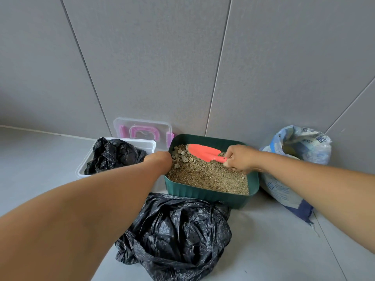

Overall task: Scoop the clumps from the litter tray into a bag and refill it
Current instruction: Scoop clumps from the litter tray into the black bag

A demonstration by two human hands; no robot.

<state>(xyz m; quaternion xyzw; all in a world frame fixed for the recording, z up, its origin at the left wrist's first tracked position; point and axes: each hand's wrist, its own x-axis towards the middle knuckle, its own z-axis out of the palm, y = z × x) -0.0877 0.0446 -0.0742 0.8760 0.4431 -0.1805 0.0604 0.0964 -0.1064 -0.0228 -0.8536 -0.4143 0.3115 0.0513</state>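
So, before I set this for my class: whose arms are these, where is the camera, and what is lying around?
There is no machine: one camera is worn on a person's head, looking down, so both arms are that person's own. The right hand grips the handle of an orange scoop, its blade over the litter in a green tray, near grey clumps in the far left corner. The left hand is at the tray's left rim; its fingers are hidden. On the floor, a crumpled black bag lies in front of the tray, a clear box holding another black bag stands left of it, and an opened litter sack stands to its right.
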